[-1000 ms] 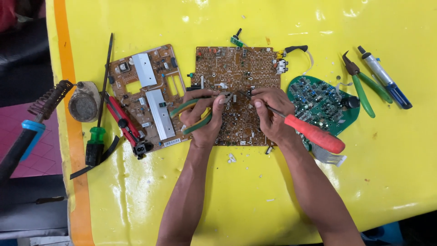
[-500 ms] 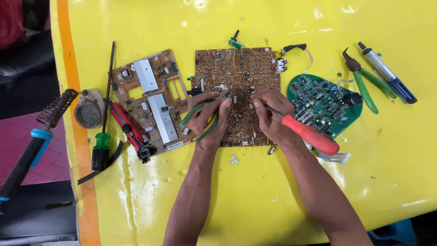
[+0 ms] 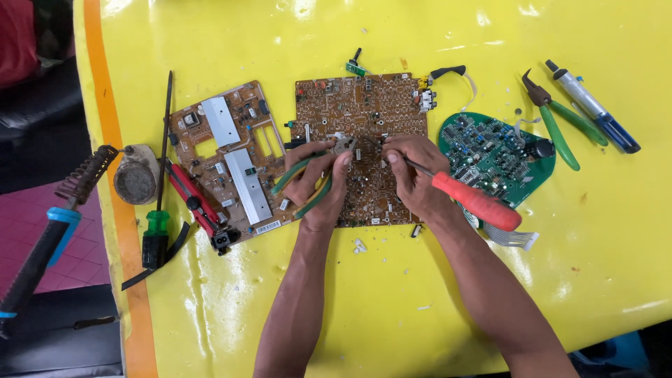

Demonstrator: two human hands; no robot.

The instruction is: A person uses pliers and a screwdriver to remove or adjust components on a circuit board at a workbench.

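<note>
A: Since the yellow tabletop [image 3: 392,294] carries everything, start there: big brown circuit board [image 3: 360,140] lies flat at centre, a second brown board with metal heat sinks [image 3: 227,164] just left of it, a green rounded board [image 3: 493,154] to the right

B: Hands?

A: Left hand [image 3: 318,185], fingers wrapped round green-handled pliers [image 3: 315,178], nose on the centre board. Right hand [image 3: 413,171], fingers pinching a red-handled screwdriver [image 3: 465,196], tip beside the pliers' nose

B: Step?

A: Looks like working a part loose from the board. Next move likely needs a steady pliers hold while the tip levers; can't see the part itself
</note>
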